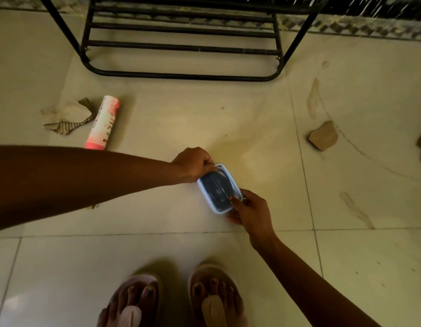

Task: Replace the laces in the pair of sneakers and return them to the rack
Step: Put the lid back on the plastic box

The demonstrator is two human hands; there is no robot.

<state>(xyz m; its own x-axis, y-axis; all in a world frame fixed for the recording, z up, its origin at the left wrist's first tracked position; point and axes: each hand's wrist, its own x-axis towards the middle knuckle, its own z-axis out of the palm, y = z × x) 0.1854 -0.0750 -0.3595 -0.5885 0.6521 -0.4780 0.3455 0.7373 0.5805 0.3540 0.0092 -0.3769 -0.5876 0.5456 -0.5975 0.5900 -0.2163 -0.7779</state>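
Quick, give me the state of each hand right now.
Left hand: closed, gripping the far end of the box.
Right hand: closed, pinching the box's near end.

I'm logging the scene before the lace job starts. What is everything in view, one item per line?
container: one, light-blue lid, dark inside, on the floor at centre
rack: one, black metal, top of view
spray can: one, pink and white, lying at left
torn cardboard: one, brown, left of the spray can
tan chunk: one, floor at right
floor: cream tiles
slippers: two, pale, on the feet at the bottom of the view
left hand: grips the container's far end
right hand: grips its near end
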